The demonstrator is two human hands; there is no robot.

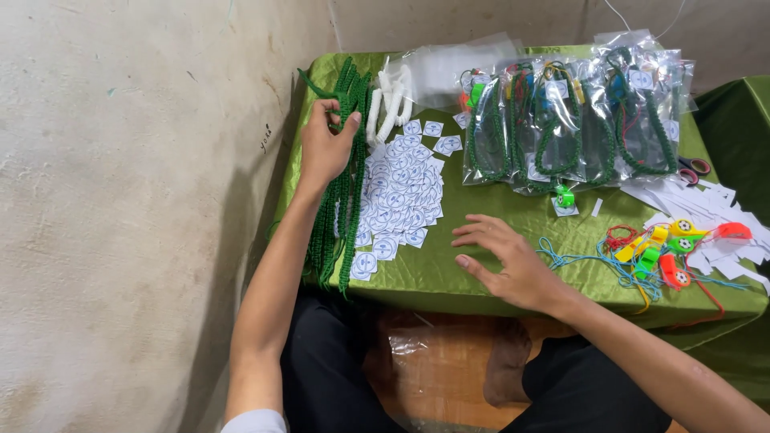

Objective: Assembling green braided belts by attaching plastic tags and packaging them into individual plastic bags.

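Note:
My left hand (325,144) pinches the top of a bundle of green braided cords (341,204) that hangs over the left edge of a low table covered in green cloth (449,277). My right hand (507,261) lies flat on the cloth near the front edge, fingers spread, holding nothing. Between the hands is a heap of small white square stickers with a round blue mark (401,196). Right of my right hand lie several coloured plastic whistles (670,248) on tangled thin strings (589,261).
A row of clear bags holding green cords (573,120) leans at the table's back. White braided cords (391,100) lie beside the green ones. Scissors (694,170) and white paper strips (706,200) sit at the right. A rough wall runs along the left. My crossed legs are under the table.

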